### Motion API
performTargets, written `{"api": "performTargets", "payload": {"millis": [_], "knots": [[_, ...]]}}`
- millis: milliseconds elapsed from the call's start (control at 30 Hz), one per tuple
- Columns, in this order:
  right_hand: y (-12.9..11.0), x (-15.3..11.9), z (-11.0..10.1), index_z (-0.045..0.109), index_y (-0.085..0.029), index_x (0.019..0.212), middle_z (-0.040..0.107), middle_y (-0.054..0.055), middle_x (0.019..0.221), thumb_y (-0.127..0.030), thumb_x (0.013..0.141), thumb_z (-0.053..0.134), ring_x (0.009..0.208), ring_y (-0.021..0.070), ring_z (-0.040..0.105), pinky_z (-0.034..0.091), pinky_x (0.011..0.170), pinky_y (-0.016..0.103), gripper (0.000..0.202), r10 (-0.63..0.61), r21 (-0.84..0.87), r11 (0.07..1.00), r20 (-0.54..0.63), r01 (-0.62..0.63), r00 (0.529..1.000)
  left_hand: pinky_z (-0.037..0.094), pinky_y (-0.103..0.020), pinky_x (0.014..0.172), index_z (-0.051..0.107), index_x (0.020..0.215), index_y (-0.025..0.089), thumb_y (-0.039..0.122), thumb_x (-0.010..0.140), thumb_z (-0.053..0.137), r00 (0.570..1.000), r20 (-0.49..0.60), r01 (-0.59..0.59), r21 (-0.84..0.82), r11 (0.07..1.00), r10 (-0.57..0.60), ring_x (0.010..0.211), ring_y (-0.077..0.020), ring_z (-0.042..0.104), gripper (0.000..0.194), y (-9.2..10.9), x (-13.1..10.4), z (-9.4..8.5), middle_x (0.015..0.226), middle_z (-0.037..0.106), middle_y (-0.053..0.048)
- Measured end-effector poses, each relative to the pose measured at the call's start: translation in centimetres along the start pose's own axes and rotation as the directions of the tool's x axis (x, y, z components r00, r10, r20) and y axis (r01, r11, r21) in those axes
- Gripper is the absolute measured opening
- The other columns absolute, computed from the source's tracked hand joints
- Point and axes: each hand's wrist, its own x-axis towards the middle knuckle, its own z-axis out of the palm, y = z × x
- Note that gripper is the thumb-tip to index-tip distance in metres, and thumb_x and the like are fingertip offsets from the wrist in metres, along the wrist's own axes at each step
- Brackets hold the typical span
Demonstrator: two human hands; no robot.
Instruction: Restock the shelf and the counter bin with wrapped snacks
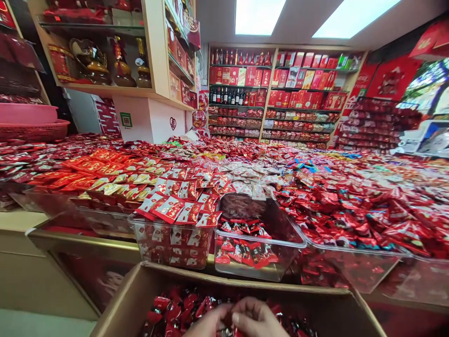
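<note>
Low in the view, an open cardboard box (245, 279) holds a loose pile of small red wrapped candies (171, 312). My left hand (210, 320) and my right hand (257, 319) are inside it, close together over the candies. The fingers of both hands are curled in. A bit of red wrapper shows under my right thumb; what my left fingers close on is hidden. Just beyond the box stands a clear plastic bin (250, 270), part filled with red candy packets (242, 252) set in neat rows.
Left of that bin, another clear bin (171, 241) is heaped with red-and-white packets (175, 206). Loose red candies (347, 215) are piled at the right. Shelves (270, 79) of bottles and boxes line the back; a wooden cabinet (157, 47) juts over the left.
</note>
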Motion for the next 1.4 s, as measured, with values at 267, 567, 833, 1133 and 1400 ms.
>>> {"api": "performTargets", "payload": {"millis": [267,567,833,1133,1400], "knots": [[-3.4,-2.6,0.4,0.054,-0.013,0.069,0.061,0.002,0.06,-0.043,0.069,0.062,0.052,0.0084,0.048,0.031,0.053,0.022,0.031,0.066,0.156,0.986,-0.01,-0.063,0.998,0.034,-0.017,0.047,0.039,0.117,0.016,0.027,0.062,0.07,0.994,-0.014,0.106,-0.168,0.98,-0.11,0.055,-0.0094,0.058,0.064,4.6,-2.2,-0.2,0.078,0.062,-0.003],[-3.6,-2.9,0.8,0.055,-0.014,0.07,0.059,0.001,0.058,-0.042,0.069,0.063,0.055,0.0094,0.05,0.033,0.055,0.022,0.029,0.081,0.268,0.961,-0.05,-0.065,0.995,0.038,-0.016,0.048,0.054,0.106,0.018,0.025,0.071,0.061,0.99,0.071,0.127,-0.128,0.984,-0.118,0.058,-0.0093,0.062,0.037,5.3,-2.5,-0.3,0.084,0.063,-0.003],[-4.8,-3.9,1.7,0.06,-0.015,0.087,0.058,0.0,0.068,-0.037,0.06,0.072,0.06,0.0101,0.054,0.043,0.056,0.024,0.037,0.098,0.381,0.924,-0.145,-0.036,0.985,0.043,-0.023,0.066,0.066,0.091,0.018,0.021,0.069,0.059,0.95,-0.271,-0.034,0.406,0.913,0.156,0.072,-0.0136,0.059,0.023,5.7,-2.7,0.1,0.079,0.067,-0.001],[-5.1,-4.7,2.0,0.061,-0.017,0.076,0.063,0.002,0.079,-0.026,0.053,0.075,0.063,0.0106,0.054,0.045,0.065,0.026,0.028,0.065,0.326,0.945,-0.245,0.019,0.967,0.039,-0.023,0.061,0.054,0.099,0.013,0.026,0.066,0.064,0.994,-0.107,0.01,-0.045,0.999,-0.015,0.065,-0.0074,0.05,0.037,5.7,-3.0,0.0,0.087,0.057,-0.002],[-4.7,-4.9,3.2,0.052,-0.022,0.1,0.061,0.004,0.095,-0.027,0.058,0.073,0.079,0.0152,0.057,0.044,0.072,0.028,0.047,-0.039,0.415,0.902,-0.187,0.115,0.982,0.04,-0.024,0.068,0.051,0.097,0.013,0.005,0.055,0.065,0.969,-0.248,-0.037,-0.077,0.996,0.017,0.072,-0.0087,0.05,0.045,5.2,-2.7,1.2,0.081,0.053,0.001]]}}
